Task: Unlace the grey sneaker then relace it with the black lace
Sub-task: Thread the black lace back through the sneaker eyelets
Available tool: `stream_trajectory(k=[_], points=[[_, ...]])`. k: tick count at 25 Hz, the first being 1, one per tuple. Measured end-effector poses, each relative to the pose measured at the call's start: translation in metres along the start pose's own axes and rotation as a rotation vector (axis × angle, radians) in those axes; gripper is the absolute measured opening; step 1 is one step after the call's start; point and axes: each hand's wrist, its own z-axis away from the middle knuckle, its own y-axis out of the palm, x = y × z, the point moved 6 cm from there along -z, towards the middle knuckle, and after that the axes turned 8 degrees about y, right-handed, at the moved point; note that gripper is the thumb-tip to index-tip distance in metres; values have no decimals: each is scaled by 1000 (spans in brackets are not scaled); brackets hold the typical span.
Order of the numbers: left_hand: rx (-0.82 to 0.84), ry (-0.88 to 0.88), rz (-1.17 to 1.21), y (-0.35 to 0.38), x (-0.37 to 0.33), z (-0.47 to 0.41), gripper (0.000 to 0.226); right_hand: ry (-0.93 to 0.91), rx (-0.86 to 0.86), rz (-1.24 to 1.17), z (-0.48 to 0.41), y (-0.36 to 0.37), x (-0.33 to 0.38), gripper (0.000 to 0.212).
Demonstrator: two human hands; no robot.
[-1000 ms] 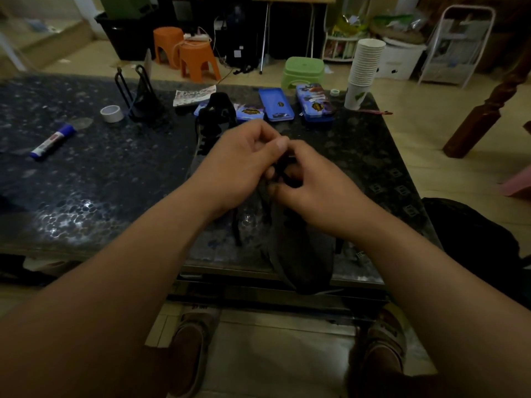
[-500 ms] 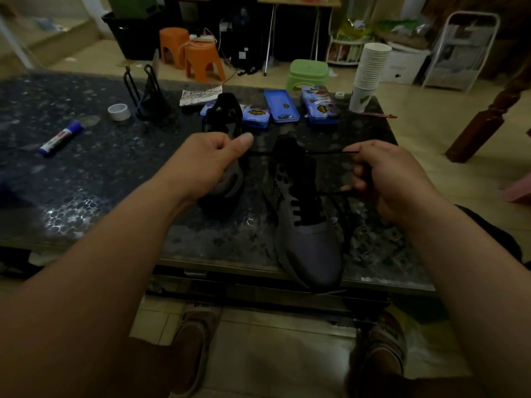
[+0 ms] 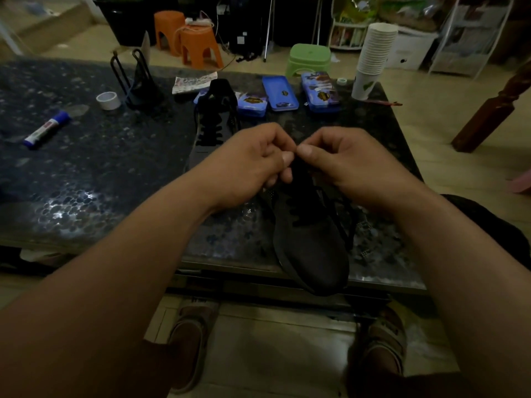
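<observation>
Two grey sneakers stand on one dark table (image 3: 86,168): a near sneaker (image 3: 310,248) and a far sneaker (image 3: 201,150). There are two black laces, a near lace (image 3: 343,222) and a far lace (image 3: 209,130). Two hands show, the left hand (image 3: 250,165) and the right hand (image 3: 344,162). There are three blue tins (image 3: 280,93), two orange stools (image 3: 201,45), one green stool (image 3: 309,57), one stack of paper cups (image 3: 373,58), one marker (image 3: 47,129), one black wire stand (image 3: 135,81) and two sandalled feet (image 3: 191,337).
</observation>
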Motion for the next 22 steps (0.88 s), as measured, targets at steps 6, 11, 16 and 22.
stream_trajectory(k=[6,11,16,22], points=[[-198,25,-29,-13,-2,-8,6,-1,121,-156,2,6,-5,19],[33,1,-381,1,25,13,30,314,-17,-502,2,-8,-46,26],[133,16,-484,12,30,16,28,329,-80,-869,-4,-14,-64,22],[70,-13,-338,13,38,11,20,285,-100,-1004,-9,-28,-57,21]])
